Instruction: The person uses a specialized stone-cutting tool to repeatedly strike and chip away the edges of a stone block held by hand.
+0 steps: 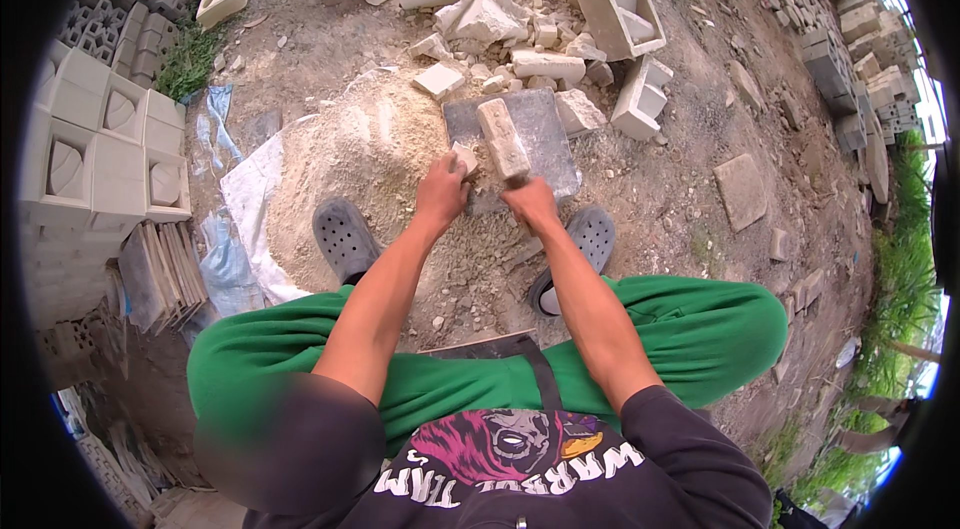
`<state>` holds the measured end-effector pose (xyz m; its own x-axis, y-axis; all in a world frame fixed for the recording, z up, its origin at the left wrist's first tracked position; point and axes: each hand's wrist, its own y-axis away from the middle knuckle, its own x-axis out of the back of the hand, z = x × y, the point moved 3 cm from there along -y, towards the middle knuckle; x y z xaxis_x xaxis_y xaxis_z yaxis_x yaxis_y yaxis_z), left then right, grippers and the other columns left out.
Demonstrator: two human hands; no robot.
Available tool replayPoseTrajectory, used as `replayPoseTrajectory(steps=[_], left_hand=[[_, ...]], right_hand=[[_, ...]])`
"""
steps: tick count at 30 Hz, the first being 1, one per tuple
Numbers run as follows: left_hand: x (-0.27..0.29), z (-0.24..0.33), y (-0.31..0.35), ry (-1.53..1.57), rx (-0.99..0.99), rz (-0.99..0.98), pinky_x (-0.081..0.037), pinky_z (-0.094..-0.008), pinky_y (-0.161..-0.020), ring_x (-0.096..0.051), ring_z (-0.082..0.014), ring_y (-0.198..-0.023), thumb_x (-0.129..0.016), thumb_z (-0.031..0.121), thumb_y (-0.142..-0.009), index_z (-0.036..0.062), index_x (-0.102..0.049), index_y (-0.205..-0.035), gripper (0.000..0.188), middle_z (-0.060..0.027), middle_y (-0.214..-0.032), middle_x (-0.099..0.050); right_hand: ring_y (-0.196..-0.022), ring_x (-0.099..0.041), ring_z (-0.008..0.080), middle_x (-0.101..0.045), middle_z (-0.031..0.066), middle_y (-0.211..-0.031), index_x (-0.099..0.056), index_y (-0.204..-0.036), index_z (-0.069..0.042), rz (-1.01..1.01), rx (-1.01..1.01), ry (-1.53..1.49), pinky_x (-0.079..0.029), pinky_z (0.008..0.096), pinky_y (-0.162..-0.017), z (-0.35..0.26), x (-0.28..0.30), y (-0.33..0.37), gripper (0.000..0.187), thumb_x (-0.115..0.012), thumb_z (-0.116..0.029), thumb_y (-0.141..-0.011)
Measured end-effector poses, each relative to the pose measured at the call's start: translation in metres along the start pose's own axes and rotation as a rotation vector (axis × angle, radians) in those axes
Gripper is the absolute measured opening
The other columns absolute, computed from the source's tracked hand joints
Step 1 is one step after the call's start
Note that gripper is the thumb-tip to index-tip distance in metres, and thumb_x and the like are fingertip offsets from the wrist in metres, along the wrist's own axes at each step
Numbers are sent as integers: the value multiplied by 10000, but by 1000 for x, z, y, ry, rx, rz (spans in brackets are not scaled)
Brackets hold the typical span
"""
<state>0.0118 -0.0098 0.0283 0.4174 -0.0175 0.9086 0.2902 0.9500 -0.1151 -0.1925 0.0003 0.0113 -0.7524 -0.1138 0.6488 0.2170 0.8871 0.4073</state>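
Note:
My left hand (443, 193) is closed around a small pale piece of broken block (465, 157) at the left edge of a dark flat slab (553, 134). My right hand (531, 203) is closed at the near end of a dusty, block-shaped mallet (501, 134), whose long head lies over the slab. Its handle is mostly hidden by my fingers. A heap of pale crushed grit (350, 154) spreads on the ground left of the slab. Broken block pieces (484, 17) are piled just beyond the slab.
Broken hollow blocks (622, 17) lie at the far side. Whole pale blocks (105, 134) are stacked at the left, above leaning boards (160, 274). A white sheet (255, 199) pokes out under the grit. My grey clogs (345, 237) flank the work area. A flat stone (740, 191) lies right.

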Motion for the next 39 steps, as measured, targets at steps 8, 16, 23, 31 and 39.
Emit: replayPoseTrajectory(steps=[8, 16, 23, 31, 39], left_hand=[[-24, 1, 40, 252, 460, 38, -498, -456, -831, -614, -360, -1021, -758, 296, -849, 26, -617, -1069, 376, -175, -1078, -627], [-36, 11, 28, 270, 786, 50, -524, -426, -774, -692, -307, -857, -750, 415, -846, 67, -738, -986, 375, -109, -922, -720], [-48, -5, 22, 378, 985, 170, -536, -415, -807, -704, -289, -895, -745, 381, -834, 151, -775, -1028, 303, -78, -1018, -732], [-38, 28, 9, 321, 488, 181, -524, -418, -795, -666, -276, -940, -701, 351, -889, 161, -780, -1001, 234, -83, -999, -691], [-20, 0, -23, -11, 119, 128, -461, -462, -1012, -541, -330, -1239, -686, 268, -871, 141, -630, -1311, 462, -114, -1346, -573]], right_hand=[[-770, -747, 311, -736, 185, -764, -748, -871, 23, -141, -202, -27, -573, 384, -737, 0, 2, -5, 370, -698, -285, -672], [-574, -715, 240, -702, 154, -673, -700, -811, 81, -100, -176, -69, -568, 376, -562, 2, 2, -2, 366, -750, -259, -688], [-634, -738, 280, -735, 197, -773, -713, -902, 89, -166, -203, -154, -583, 377, -656, 0, -3, -1, 433, -737, -286, -686], [-645, -739, 294, -736, 209, -791, -713, -856, 98, -193, -243, -216, -583, 389, -665, 3, 5, -4, 440, -759, -301, -676], [-528, -670, 186, -662, 94, -614, -701, -755, 28, 35, 43, -205, -523, 359, -510, -26, 15, 12, 262, -753, -229, -748]])
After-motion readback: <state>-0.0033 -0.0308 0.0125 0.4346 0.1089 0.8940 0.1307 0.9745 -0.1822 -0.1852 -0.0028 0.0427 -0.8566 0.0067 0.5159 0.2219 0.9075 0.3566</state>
